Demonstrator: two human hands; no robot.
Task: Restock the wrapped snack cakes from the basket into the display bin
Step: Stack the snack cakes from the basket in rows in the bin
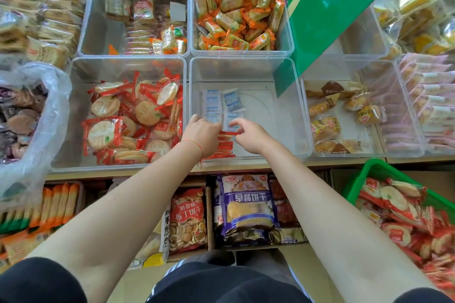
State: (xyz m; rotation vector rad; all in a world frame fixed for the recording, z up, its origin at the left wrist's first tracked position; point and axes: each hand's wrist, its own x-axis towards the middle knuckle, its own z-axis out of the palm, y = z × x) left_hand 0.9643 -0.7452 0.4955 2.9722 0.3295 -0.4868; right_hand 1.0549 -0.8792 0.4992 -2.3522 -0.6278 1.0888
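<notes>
Left hand point(204, 134): curled round red-wrapped snack cakes point(225, 142), lowering them into the display bin point(295, 115) at 6 o'clock of its floor.
Right hand point(248, 134): fingertips pinching the same stack.
Basket point(374, 172): green, at 4 o'clock, heaped with more cakes.
Risk: stack may fan out and slide if released unevenly; slick wrappers.
Count: roughly four cakes in the bin, edge-on, hard to tell; four white sachets point(221, 106) at 12 o'clock of the hands.

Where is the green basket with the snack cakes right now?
The green basket sits at the lower right of the head view, below the shelf of clear bins and beside the person's right forearm, heaped with red-wrapped snack cakes.
</notes>
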